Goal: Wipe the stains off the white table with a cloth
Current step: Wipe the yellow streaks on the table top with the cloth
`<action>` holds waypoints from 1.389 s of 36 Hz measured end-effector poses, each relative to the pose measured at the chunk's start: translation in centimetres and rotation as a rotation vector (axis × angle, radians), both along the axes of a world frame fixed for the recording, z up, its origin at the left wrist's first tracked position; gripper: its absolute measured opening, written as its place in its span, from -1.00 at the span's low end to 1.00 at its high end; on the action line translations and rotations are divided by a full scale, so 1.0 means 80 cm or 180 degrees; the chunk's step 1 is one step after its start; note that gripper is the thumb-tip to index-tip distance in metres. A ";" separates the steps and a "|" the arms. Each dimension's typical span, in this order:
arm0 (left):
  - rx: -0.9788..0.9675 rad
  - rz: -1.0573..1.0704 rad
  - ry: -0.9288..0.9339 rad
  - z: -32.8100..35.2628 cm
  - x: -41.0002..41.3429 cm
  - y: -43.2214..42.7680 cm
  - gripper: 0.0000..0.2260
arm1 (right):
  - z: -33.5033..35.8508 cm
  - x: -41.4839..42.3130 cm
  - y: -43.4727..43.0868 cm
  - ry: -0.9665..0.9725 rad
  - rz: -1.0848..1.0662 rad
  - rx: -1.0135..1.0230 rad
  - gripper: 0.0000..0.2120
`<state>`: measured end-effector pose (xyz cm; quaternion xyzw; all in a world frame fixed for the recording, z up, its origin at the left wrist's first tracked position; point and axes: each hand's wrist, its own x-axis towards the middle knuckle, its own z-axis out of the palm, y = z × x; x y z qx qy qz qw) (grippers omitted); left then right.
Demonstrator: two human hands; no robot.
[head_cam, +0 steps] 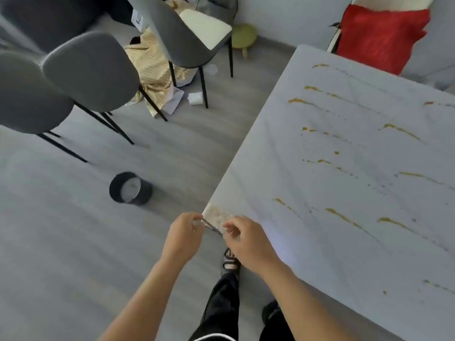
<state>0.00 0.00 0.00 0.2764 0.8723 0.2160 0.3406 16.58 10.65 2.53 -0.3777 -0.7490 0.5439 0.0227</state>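
Pale cloth (216, 217) is pinched at its ends by the left hand (183, 233) and the right hand (247, 241) over the near corner of the white table (283, 168), on which yellow-brown stains (337, 215) are streaked.

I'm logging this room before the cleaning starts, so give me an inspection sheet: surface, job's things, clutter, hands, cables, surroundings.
Surface: white table, with many yellow-brown stains in streaks, not yet wiped.
Job's things: cloth at the table's near corner, stretched between both hands.
Clutter: gold paper and white scraps on the floor by the chairs.
Grippers: left hand pinches the cloth's left end; right hand pinches its right end.
Cables: nothing seen.
Surroundings: grey chairs, black bin on the floor, red fabric beyond the table's far corner.
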 end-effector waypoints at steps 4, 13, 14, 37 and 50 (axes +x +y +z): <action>-0.0094 0.0244 -0.0211 -0.025 0.001 -0.004 -0.76 | -0.048 -0.029 -0.027 -0.0422 0.0096 0.0578 -0.72; -0.0161 0.0579 -0.0698 -0.060 0.005 0.012 -0.73 | -0.110 -0.066 -0.033 -0.1193 0.0367 0.1698 -0.43; -0.0171 0.0558 -0.0714 -0.062 0.004 0.014 -0.75 | -0.112 -0.070 -0.032 -0.1260 0.0386 0.1796 -0.44; 0.0527 0.1265 -0.2972 0.034 -0.013 0.086 -0.86 | -0.017 -0.044 0.026 -0.0640 -0.0674 0.0148 -0.90; 0.0768 0.1239 -0.3155 0.073 0.040 0.173 -0.86 | 0.025 0.034 0.107 -0.0205 -0.0079 0.1269 -0.78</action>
